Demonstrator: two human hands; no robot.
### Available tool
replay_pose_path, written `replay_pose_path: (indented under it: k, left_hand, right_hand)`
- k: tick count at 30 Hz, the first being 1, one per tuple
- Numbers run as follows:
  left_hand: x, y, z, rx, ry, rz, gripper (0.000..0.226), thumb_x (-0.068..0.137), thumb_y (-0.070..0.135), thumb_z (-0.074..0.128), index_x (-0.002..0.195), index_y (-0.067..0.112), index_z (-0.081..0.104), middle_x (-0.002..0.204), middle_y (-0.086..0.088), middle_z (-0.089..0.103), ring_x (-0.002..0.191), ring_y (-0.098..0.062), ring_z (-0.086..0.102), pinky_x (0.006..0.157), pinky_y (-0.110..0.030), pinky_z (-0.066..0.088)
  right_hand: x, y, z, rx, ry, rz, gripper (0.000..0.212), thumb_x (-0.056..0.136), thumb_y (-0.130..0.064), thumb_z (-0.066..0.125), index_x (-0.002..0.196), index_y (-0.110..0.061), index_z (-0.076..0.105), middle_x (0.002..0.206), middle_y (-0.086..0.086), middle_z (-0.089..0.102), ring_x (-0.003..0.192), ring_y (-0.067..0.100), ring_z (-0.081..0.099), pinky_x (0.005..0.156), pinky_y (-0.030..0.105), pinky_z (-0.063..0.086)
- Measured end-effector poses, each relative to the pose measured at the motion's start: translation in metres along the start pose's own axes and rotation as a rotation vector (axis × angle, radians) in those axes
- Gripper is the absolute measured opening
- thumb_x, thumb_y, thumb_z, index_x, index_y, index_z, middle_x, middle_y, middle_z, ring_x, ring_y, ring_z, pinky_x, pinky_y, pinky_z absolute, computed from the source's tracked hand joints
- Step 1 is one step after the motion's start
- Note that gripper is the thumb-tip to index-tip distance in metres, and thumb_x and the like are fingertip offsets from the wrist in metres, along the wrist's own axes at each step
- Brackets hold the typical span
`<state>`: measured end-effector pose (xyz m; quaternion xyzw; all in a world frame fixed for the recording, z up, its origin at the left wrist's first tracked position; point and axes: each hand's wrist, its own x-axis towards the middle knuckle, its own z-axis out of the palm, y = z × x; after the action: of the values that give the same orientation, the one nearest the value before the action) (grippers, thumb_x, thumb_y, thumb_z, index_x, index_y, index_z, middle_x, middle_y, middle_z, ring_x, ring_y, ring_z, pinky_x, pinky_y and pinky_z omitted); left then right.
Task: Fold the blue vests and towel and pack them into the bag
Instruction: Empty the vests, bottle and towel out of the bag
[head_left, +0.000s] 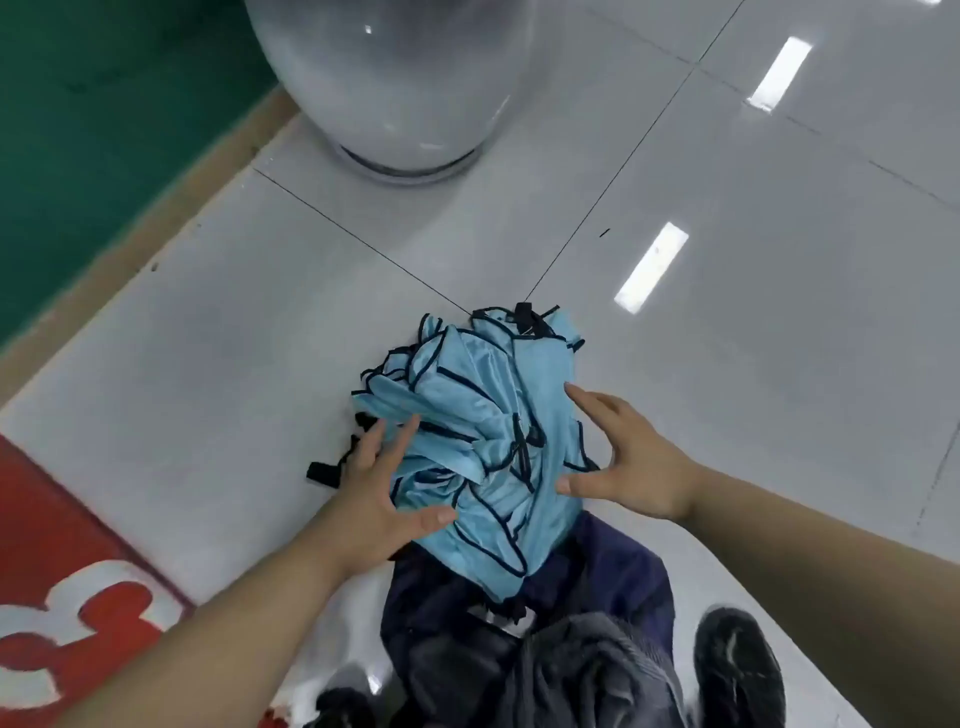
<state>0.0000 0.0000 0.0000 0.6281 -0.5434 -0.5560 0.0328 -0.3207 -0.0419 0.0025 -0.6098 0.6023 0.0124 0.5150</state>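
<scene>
Head view: both hands flat against a loose pile of blue vests (483, 415) at mid-frame, nothing gripped.
The left hand (384, 488) and right hand (628, 467) flank the pile with fingers straight and spread. The slick, crumpled cloth may slump or slide apart if pressed unevenly, and its dark trim and straps could tangle and spoil a fold. The pile's near edge overlaps the dark bag (613, 571), so it may drag the bag along. The grey towel (587, 670) sits at the bottom centre. The glossy grey tiled floor (727, 312) reflects ceiling lights; there is a red mat (62, 571) at lower left, a green strip (78, 104) at upper left and a round pale base (395, 93) at the top.
</scene>
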Motion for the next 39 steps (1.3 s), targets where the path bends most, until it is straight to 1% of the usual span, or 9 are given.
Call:
replay_pose_path:
  k: [5, 9, 16, 19, 23, 26, 31, 36, 39]
  left_hand:
    - [0.069, -0.030, 0.042, 0.120, 0.031, -0.057, 0.110, 0.063, 0.071, 0.073, 0.142, 0.069, -0.003, 0.159, 0.022, -0.022, 0.150, -0.012, -0.013, 0.123, -0.047, 0.011]
    - [0.112, -0.051, 0.064, 0.084, 0.160, -0.115, 0.109, 0.066, 0.065, 0.077, 0.138, 0.069, -0.004, 0.161, 0.017, -0.022, 0.150, -0.014, -0.018, 0.122, -0.050, 0.014]
    - [0.170, -0.096, 0.084, 0.154, 0.293, -0.292, 0.128, 0.052, 0.086, 0.070, 0.147, 0.059, -0.011, 0.158, 0.011, -0.030, 0.149, -0.026, -0.024, 0.120, -0.062, 0.009]
    - [0.184, -0.102, 0.094, 0.080, 0.296, -0.226, 0.134, 0.047, 0.086, 0.069, 0.150, 0.054, -0.009, 0.160, 0.013, -0.026, 0.151, -0.023, -0.014, 0.122, -0.051, 0.013]
    - [0.191, -0.105, 0.096, -0.045, 0.339, -0.087, 0.126, 0.053, 0.075, 0.077, 0.139, 0.066, -0.015, 0.162, 0.015, -0.017, 0.152, -0.015, -0.002, 0.123, -0.046, 0.016]
    - [0.190, -0.102, 0.092, -0.175, 0.356, 0.046, 0.129, 0.051, 0.078, 0.075, 0.138, 0.068, -0.019, 0.163, 0.014, -0.015, 0.151, -0.010, -0.002, 0.117, -0.038, 0.016]
    - [0.197, -0.095, 0.094, -0.103, 0.255, 0.143, 0.126, 0.050, 0.076, 0.073, 0.137, 0.071, -0.018, 0.159, 0.021, -0.024, 0.149, -0.005, -0.007, 0.113, -0.032, 0.017]
    - [0.213, -0.098, 0.087, -0.060, 0.124, 0.205, 0.123, 0.053, 0.055, 0.088, 0.136, 0.077, 0.000, 0.149, 0.037, -0.016, 0.148, 0.002, 0.004, 0.120, -0.031, 0.021]
    - [0.220, -0.105, 0.078, -0.006, 0.109, 0.237, 0.119, 0.060, 0.047, 0.091, 0.135, 0.078, 0.003, 0.143, 0.038, -0.008, 0.140, 0.008, 0.010, 0.115, -0.020, 0.021]
  right_hand:
    - [0.065, 0.050, 0.014, -0.003, -0.022, -0.049, 0.114, 0.065, -0.066, 0.080, 0.151, -0.059, 0.004, 0.164, -0.010, 0.003, 0.151, 0.013, 0.005, 0.120, 0.039, 0.016]
    - [0.109, 0.082, 0.035, -0.009, -0.055, -0.055, 0.116, 0.061, -0.070, 0.077, 0.150, -0.060, 0.004, 0.165, -0.010, -0.005, 0.152, 0.014, -0.002, 0.120, 0.043, 0.014]
    - [0.189, 0.105, 0.067, -0.004, -0.033, -0.026, 0.122, 0.054, -0.087, 0.067, 0.148, -0.061, -0.006, 0.166, -0.003, -0.017, 0.153, 0.020, -0.011, 0.123, 0.053, 0.008]
    - [0.204, 0.110, 0.084, 0.024, -0.075, -0.028, 0.123, 0.057, -0.083, 0.070, 0.148, -0.060, -0.009, 0.165, -0.004, -0.019, 0.153, 0.020, -0.010, 0.124, 0.050, 0.008]
    - [0.214, 0.107, 0.101, 0.005, -0.076, -0.109, 0.125, 0.055, -0.085, 0.070, 0.146, -0.063, -0.013, 0.166, -0.007, -0.016, 0.153, 0.018, -0.009, 0.123, 0.048, 0.008]
    - [0.218, 0.100, 0.105, 0.129, -0.057, -0.224, 0.127, 0.057, -0.078, 0.074, 0.150, -0.057, -0.010, 0.165, -0.018, -0.005, 0.151, 0.005, 0.001, 0.121, 0.034, 0.012]
    - [0.220, 0.099, 0.107, 0.197, -0.066, -0.320, 0.123, 0.060, -0.069, 0.076, 0.152, -0.056, -0.004, 0.160, -0.028, 0.000, 0.148, -0.007, 0.005, 0.118, 0.023, 0.013]
    - [0.222, 0.099, 0.108, 0.161, -0.097, -0.375, 0.110, 0.060, -0.067, 0.078, 0.140, -0.074, 0.003, 0.159, -0.025, 0.014, 0.146, -0.010, 0.013, 0.120, 0.024, 0.017]
    - [0.224, 0.092, 0.108, 0.196, -0.117, -0.398, 0.107, 0.063, -0.067, 0.079, 0.145, -0.067, 0.011, 0.152, -0.024, 0.027, 0.141, -0.011, 0.023, 0.115, 0.017, 0.022]
